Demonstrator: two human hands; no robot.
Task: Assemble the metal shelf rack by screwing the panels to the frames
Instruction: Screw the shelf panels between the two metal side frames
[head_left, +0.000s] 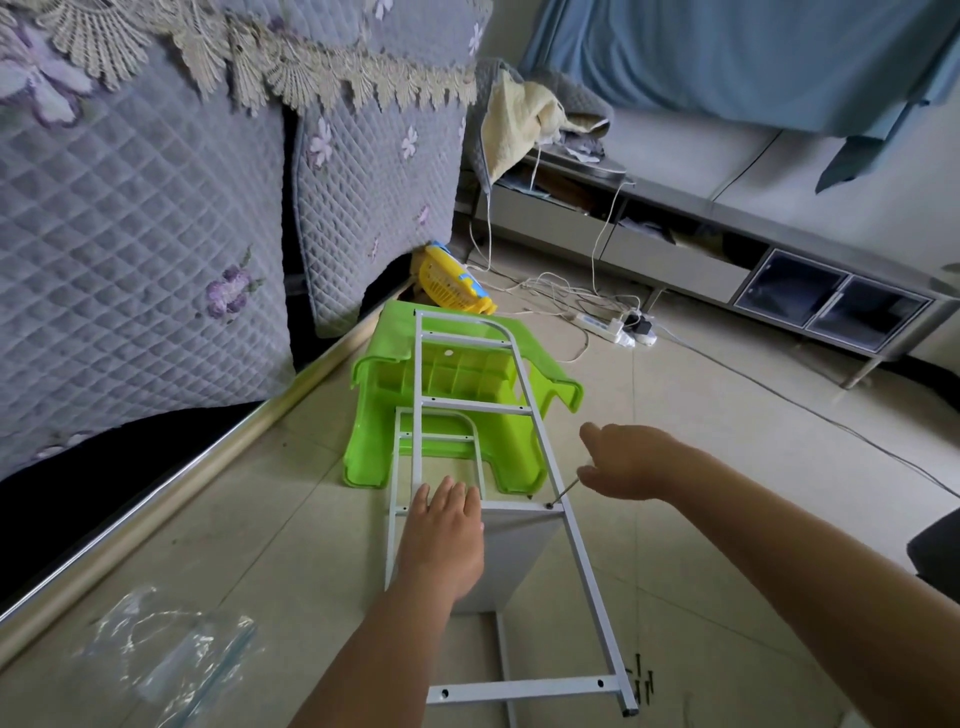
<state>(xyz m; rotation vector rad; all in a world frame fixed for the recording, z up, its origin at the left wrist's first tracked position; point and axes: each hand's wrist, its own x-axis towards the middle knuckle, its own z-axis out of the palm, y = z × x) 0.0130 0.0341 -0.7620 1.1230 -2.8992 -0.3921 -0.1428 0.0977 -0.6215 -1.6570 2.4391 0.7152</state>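
Left hand (442, 535) flat on panel (511, 558); right hand (626, 465) grips screwdriver (563, 492); green stool (457, 400) under frame (524, 410)

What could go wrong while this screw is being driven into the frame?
1. The screwdriver meets the screw at a slant, so its tip may slip out or the screw go in crooked.
2. Only the left hand, flat on the panel, steadies the upper frame; it may shift under pressure.
3. The loose screws lie by the frame's corner and could be knocked away.
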